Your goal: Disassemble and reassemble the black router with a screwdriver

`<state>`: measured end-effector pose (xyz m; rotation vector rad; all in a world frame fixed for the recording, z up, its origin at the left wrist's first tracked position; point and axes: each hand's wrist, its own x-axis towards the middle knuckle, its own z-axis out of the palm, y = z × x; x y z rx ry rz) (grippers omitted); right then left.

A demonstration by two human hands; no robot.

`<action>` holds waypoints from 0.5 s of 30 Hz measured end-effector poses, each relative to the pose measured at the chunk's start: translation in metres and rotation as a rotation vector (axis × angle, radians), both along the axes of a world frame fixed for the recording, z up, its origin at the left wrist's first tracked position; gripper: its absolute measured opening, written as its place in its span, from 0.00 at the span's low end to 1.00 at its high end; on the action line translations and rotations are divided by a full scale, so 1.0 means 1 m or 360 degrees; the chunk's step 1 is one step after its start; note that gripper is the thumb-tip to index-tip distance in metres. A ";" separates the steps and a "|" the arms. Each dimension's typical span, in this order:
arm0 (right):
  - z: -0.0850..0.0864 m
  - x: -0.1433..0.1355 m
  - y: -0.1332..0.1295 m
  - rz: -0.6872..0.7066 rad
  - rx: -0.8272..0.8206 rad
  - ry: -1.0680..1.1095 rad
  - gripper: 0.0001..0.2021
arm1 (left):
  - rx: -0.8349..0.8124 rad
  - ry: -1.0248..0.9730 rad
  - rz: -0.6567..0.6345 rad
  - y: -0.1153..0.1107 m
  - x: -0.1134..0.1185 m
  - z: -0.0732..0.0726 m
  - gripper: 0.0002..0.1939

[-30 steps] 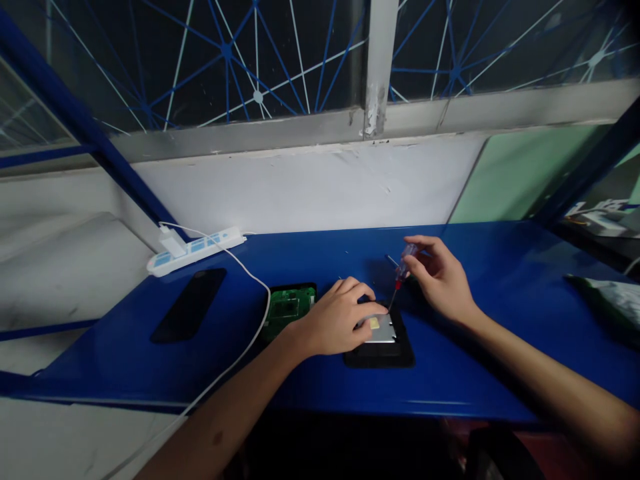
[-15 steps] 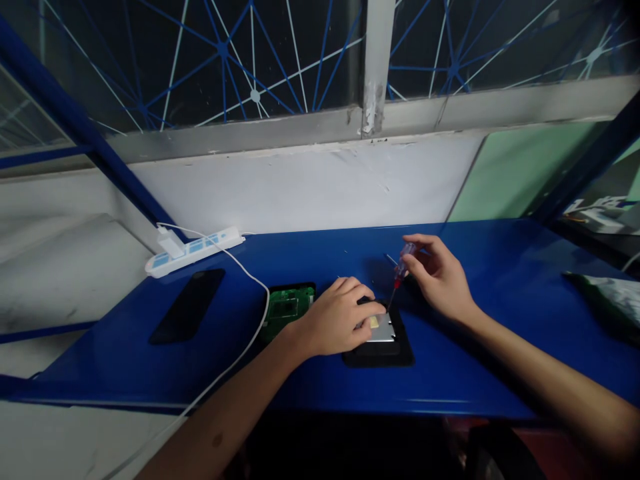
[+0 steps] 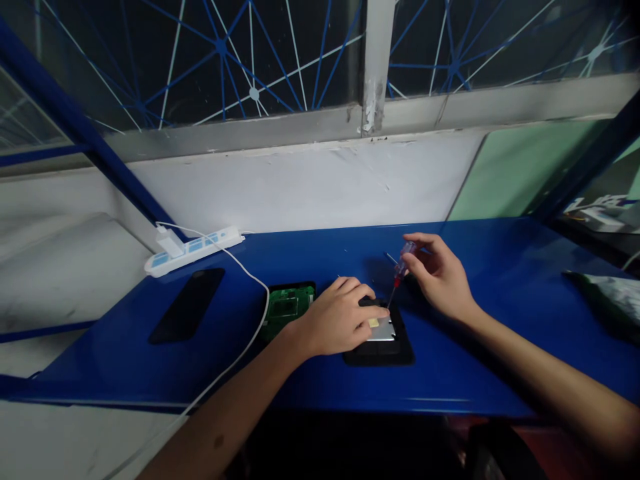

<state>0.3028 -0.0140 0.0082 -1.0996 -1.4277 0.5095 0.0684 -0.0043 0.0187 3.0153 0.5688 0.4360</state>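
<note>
A: What are the hands doing?
B: The right hand [image 3: 443, 280] pinches, between thumb and fingers, a screwdriver with a clear purplish handle [image 3: 407, 252]; below its red collar a thin dark shaft slants down to a flat silvery metal plate [image 3: 384, 332]; the left hand [image 3: 336, 321] lies palm down over that plate, fingers bent, index fingertip beside the shaft's end; whether it grips anything, I cannot tell.
A: Where does the plate sit?
B: In a matte black rectangular casing [image 3: 380, 359], on the smooth, glossy blue bench [image 3: 350, 393]; a small yellowish patch [image 3: 373, 323] shows on the metal.
A: And around it?
B: Just left, a green circuit board [image 3: 293, 301] in a black shell, partly hidden by the left arm; farther left, a flat black oblong slab [image 3: 187, 307]; behind that, a long white plastic power strip [image 3: 205, 248] with light-blue panels; a thin, smooth white cable [image 3: 257, 275] curves between board and slab.
A: Counted?
B: Two hands; one screwdriver, plate, casing, board, slab, strip and cable.
</note>
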 end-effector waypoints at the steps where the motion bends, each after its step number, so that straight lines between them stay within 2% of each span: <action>1: 0.000 0.000 0.000 0.0000 0.0001 0.0006 0.15 | -0.0008 -0.0003 0.0003 0.000 0.000 0.000 0.20; 11: 0.005 0.001 0.000 -0.0089 0.0049 -0.0014 0.15 | -0.0186 -0.0055 0.0046 -0.001 -0.001 0.002 0.19; 15: 0.005 0.001 -0.001 -0.0042 0.0041 -0.0001 0.15 | -0.0219 -0.0057 0.0037 0.000 -0.002 0.002 0.18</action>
